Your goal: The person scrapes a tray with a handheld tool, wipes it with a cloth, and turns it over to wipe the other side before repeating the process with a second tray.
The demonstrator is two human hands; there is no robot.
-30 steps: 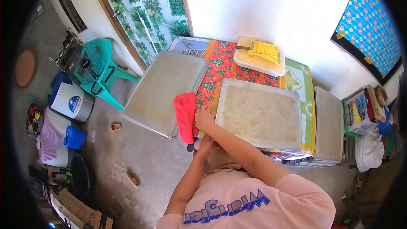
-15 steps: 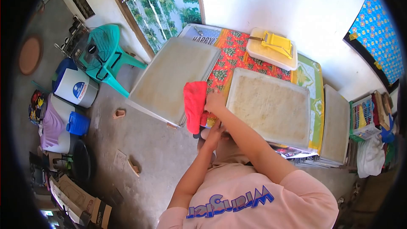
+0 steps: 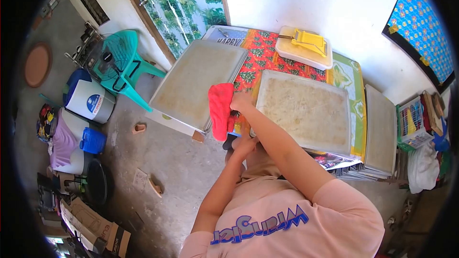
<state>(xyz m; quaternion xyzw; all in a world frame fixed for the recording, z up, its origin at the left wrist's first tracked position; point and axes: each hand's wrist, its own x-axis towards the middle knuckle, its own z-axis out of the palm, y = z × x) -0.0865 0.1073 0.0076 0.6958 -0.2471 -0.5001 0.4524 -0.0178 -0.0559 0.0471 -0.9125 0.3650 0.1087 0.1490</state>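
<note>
A bunched red cloth (image 3: 220, 112) lies against the right edge of the left grey tray (image 3: 201, 79), its lower end reaching past the table front. My right hand (image 3: 242, 101) is closed at the cloth's right side, with the fingertips partly covered. Close to my body, my left hand (image 3: 245, 146) is below the cloth's lower end, beside a dark object (image 3: 229, 141); its fingers are mostly hidden. To the right of my hands, a pale, stained tray (image 3: 303, 112) sits on the patterned tablecloth (image 3: 260, 48).
Behind the pale tray is a white tub (image 3: 287, 55) with a yellow slicer (image 3: 310, 41) on it. More trays (image 3: 380, 131) are stacked at the right. A green chair (image 3: 136, 69) with a fan stands left, and slippers (image 3: 138, 128) lie on the floor.
The view has shifted, so the table appears higher and farther right. My right hand has moved slightly away from my body along the cloth. The cloth's lower end has risen a little.
</note>
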